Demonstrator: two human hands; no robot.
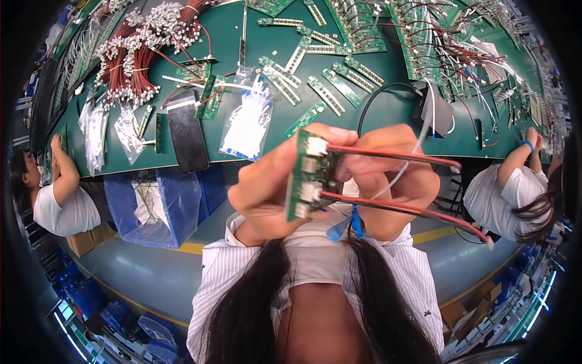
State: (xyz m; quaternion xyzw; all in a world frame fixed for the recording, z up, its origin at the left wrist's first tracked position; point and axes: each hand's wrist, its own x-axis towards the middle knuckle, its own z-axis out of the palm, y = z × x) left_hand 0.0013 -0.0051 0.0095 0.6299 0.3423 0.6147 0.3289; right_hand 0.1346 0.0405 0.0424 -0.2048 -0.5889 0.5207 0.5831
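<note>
Left hand (pixel 267 182) pinching a green circuit board (pixel 293 197) before the torso (pixel 316 258), right hand (pixel 400 188) curling behind red-and-black wire leads (pixel 394 154) beside the board's white connectors (pixel 311 192), its grip not being discernible, blue-marked bagged strips (pixel 250 124) lying unreadable.

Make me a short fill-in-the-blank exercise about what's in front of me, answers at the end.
The left hand holds a board coloured ____.
The paired wires at the board are red and ____.
On the table, a clear bag holds pieces coloured white and ____.
The floor line is ____.

Missing words: green; black; blue; yellow.
</note>
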